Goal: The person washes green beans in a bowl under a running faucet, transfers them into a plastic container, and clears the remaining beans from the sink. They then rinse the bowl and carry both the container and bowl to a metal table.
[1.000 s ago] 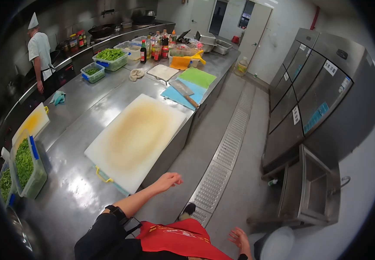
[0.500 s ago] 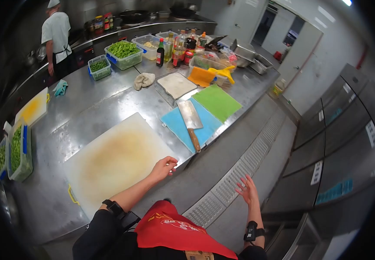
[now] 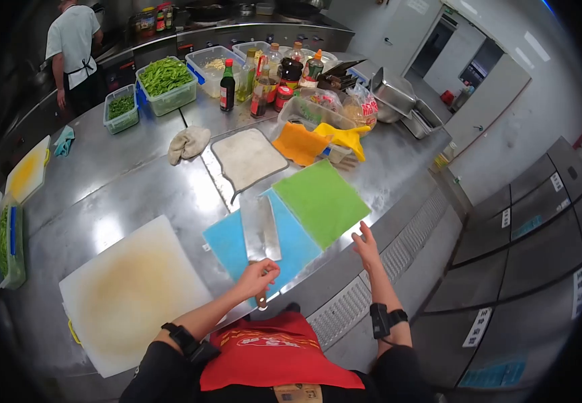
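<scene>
A cleaver (image 3: 261,232) with a broad steel blade and wooden handle lies on a blue cloth (image 3: 227,242). My left hand (image 3: 257,277) is over the handle, covering its middle, fingers curled; whether they grip it or hover above cannot be made out. My right hand (image 3: 366,245) holds nothing, its fingers stretched out and apart beside the near right corner of a green cloth (image 3: 321,201). To the left lies a white cutting board (image 3: 130,295) with a brownish stain in its middle.
Behind the cloths are a whitish cloth (image 3: 247,158), a crumpled rag (image 3: 189,144), sauce bottles (image 3: 227,86) and a bin with orange (image 3: 300,143) and yellow (image 3: 345,140) cloths. Tubs of greens (image 3: 167,77) stand further left. A co-worker (image 3: 72,43) stands beyond the counter. Steel cabinets (image 3: 539,255) are at right.
My view has shifted right and closer to the cloths. My left hand has come over the cleaver handle, and my right hand has neared the green cloth. The cleaver keeps its place on the blue cloth.
</scene>
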Motion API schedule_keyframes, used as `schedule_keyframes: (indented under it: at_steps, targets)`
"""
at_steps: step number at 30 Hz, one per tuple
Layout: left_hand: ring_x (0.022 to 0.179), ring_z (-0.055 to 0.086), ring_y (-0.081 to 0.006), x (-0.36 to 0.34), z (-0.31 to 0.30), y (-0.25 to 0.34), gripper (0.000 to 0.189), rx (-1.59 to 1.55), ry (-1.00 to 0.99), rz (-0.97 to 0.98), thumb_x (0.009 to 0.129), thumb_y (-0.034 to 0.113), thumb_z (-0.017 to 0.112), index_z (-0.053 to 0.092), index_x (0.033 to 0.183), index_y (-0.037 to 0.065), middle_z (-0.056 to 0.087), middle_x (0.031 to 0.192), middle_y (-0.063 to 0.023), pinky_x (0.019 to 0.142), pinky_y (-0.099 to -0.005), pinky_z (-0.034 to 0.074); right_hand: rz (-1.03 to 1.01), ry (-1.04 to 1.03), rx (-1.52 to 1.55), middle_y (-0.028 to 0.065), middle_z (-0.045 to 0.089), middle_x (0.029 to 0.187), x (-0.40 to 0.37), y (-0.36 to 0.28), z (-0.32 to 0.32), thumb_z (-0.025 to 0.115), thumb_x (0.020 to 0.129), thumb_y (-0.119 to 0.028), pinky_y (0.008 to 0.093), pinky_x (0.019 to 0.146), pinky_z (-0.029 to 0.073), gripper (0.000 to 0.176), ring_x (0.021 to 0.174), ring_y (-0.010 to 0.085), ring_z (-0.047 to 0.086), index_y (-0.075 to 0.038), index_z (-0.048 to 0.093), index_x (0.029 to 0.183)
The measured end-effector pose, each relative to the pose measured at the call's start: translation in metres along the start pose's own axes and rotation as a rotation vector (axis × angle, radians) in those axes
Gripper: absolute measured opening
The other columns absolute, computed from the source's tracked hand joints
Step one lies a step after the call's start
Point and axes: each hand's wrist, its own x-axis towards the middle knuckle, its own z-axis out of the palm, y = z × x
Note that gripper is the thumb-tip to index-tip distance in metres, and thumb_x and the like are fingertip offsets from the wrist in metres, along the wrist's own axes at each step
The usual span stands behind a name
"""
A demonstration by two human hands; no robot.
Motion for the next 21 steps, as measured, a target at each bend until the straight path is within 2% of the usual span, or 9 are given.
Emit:
schedule_keyframes:
  at_steps: [3, 6, 7, 10, 13, 15, 18, 19, 21]
  targets:
    - [0.086, 0.057, -0.0158, 0.027, 0.015, 0.018, 0.027, -0.162, -0.081, -0.024, 0.087, 0.019, 0.054, 0.051, 0.108, 0.003, 0.056, 0.102, -0.0094, 0.064, -0.0278, 0.053, -0.432, 0.054, -0.346, 0.0117, 0.034, 0.135, 0.127, 0.06, 0.006, 0.06, 0.08, -0.026, 0.0373, 0.093, 0.035, 0.061, 0.122, 0.0264, 0.035, -0.013, 0.034, 0.133]
    - [0.101, 0.051, -0.018, 0.056, 0.033, 0.05, 0.034, -0.182, -0.101, -0.026, 0.089, 0.023, 0.049, 0.045, 0.118, 0.005, 0.046, 0.119, -0.0089, 0.077, -0.0309, 0.05, -0.376, 0.065, -1.118, 0.0121, 0.046, 0.124, 0.139, 0.001, 0.043, 0.063, 0.078, -0.025, 0.0317, 0.086, 0.041, 0.058, 0.107, 0.0208, 0.048, -0.008, 0.039, 0.128]
    - [0.104, 0.049, -0.0186, 0.084, 0.047, 0.063, 0.036, -0.208, -0.021, -0.022, 0.09, 0.024, 0.049, 0.044, 0.12, 0.005, 0.045, 0.12, -0.0087, 0.08, -0.0317, 0.049, -0.5, -0.242, -0.941, 0.0074, 0.056, 0.106, 0.184, 0.019, 0.044, 0.062, 0.079, -0.022, 0.0292, 0.072, 0.046, 0.046, 0.085, 0.0135, 0.057, -0.004, 0.046, 0.119]
    - [0.112, 0.044, -0.0208, 0.129, 0.066, 0.076, 0.043, -0.275, 0.151, 0.026, 0.09, 0.032, 0.046, 0.04, 0.124, 0.008, 0.04, 0.125, -0.0086, 0.086, -0.0348, 0.045, -0.174, -0.769, -0.177, 0.0018, 0.059, 0.093, 0.223, 0.008, 0.043, 0.059, 0.082, -0.019, 0.0266, 0.063, 0.047, 0.031, 0.072, 0.0093, 0.058, -0.006, 0.051, 0.109]
    - [0.115, 0.041, -0.0242, 0.184, 0.077, 0.097, 0.055, -0.391, 0.4, 0.066, 0.088, 0.049, 0.039, 0.037, 0.127, 0.01, 0.038, 0.129, -0.0091, 0.089, -0.0391, 0.043, 0.133, -1.02, 0.488, 0.0009, 0.057, 0.093, 0.201, -0.081, 0.013, 0.056, 0.084, -0.016, 0.0247, 0.064, 0.048, 0.027, 0.072, 0.0085, 0.057, -0.009, 0.051, 0.11]
    - [0.114, 0.044, -0.0266, 0.217, 0.082, 0.118, 0.065, -0.534, 0.522, 0.029, 0.085, 0.059, 0.034, 0.036, 0.128, 0.011, 0.039, 0.129, -0.0095, 0.09, -0.0426, 0.042, 0.148, -1.268, 0.731, 0.0028, 0.057, 0.1, 0.193, -0.1, 0.01, 0.055, 0.085, -0.017, 0.0252, 0.072, 0.049, 0.03, 0.079, 0.01, 0.058, -0.01, 0.051, 0.113]
    - [0.104, 0.052, -0.0285, 0.234, 0.097, 0.147, 0.061, -0.879, 0.397, -0.089, 0.087, 0.058, 0.031, 0.037, 0.125, 0.012, 0.049, 0.117, -0.0136, 0.092, -0.0447, 0.039, 0.392, -1.397, 1.147, 0.0085, 0.053, 0.11, 0.169, -0.088, 0.049, 0.049, 0.089, -0.021, 0.0266, 0.073, 0.05, 0.034, 0.094, 0.0151, 0.056, -0.009, 0.043, 0.12]
    - [0.098, 0.054, -0.0246, 0.245, 0.102, 0.144, 0.057, -0.998, 0.262, 0.164, 0.087, 0.055, 0.034, 0.039, 0.123, 0.01, 0.053, 0.11, -0.0118, 0.089, -0.0416, 0.042, 0.502, -1.093, 1.295, 0.007, 0.057, 0.103, 0.156, -0.104, 0.063, 0.047, 0.09, -0.02, 0.0229, 0.066, 0.05, 0.033, 0.085, 0.0133, 0.058, -0.01, 0.042, 0.122]
    - [0.091, 0.058, -0.0185, 0.267, 0.099, 0.117, 0.052, -1.134, -0.095, 0.646, 0.088, 0.05, 0.039, 0.041, 0.119, 0.009, 0.057, 0.101, -0.0092, 0.084, -0.0362, 0.046, 0.283, -1.401, 1.398, 0.0057, 0.058, 0.094, 0.176, -0.098, 0.072, 0.045, 0.091, -0.019, 0.0207, 0.063, 0.049, 0.031, 0.078, 0.0115, 0.058, -0.009, 0.044, 0.12]
